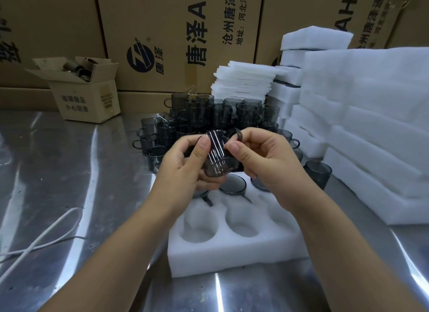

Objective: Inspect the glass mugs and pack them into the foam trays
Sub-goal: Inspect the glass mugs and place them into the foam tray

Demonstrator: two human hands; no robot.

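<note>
I hold a smoky grey glass mug [217,154] tilted in the air above the white foam tray [232,249]. My left hand [185,165] grips its body from the left, thumb on the side. My right hand [262,158] pinches its handle and rim from the right. The tray lies on the steel table in front of me; its far row holds mugs [232,185], partly hidden by my hands, and two near pockets show as empty. A pile of several stacked grey mugs [209,116] stands behind the tray.
Stacks of white foam trays [371,125] fill the right side, with thin foam sheets [243,84] behind the mugs. One lone mug [318,174] stands by the stacks. A small open carton [86,95] sits back left. A white cable [41,239] lies left. Large cardboard boxes [176,32] line the back.
</note>
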